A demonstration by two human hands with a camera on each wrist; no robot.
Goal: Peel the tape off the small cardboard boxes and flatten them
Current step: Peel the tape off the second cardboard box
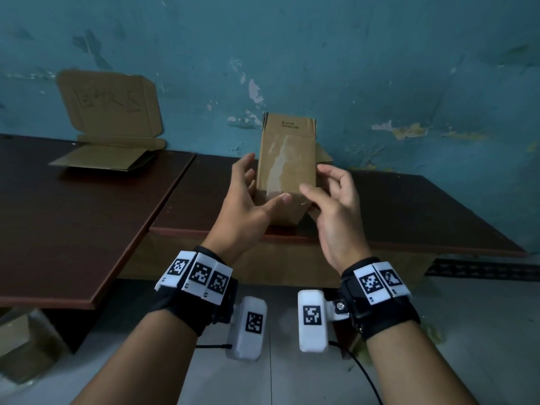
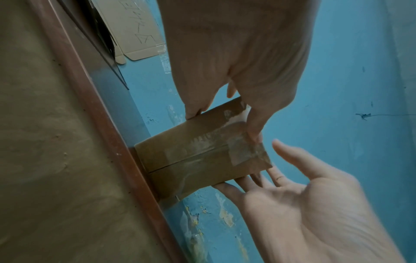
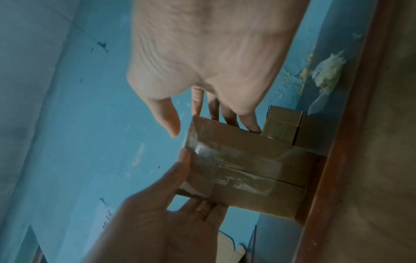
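A small brown cardboard box stands tilted with its low end on the dark table, close to the front edge. Clear tape runs along its upper face and over the near end. My left hand grips the box's left side, thumb pressed on the tape at the near corner, fingers beneath. My right hand lies against the right side with fingers fairly straight, its thumb just off the box. The left wrist view shows the box, the tape, my left hand and right hand.
Another small box sits behind the held one by the blue wall. An opened flat mailer box leans on the wall at the back left, on a second table. A crumpled wad of tape lies by the wall.
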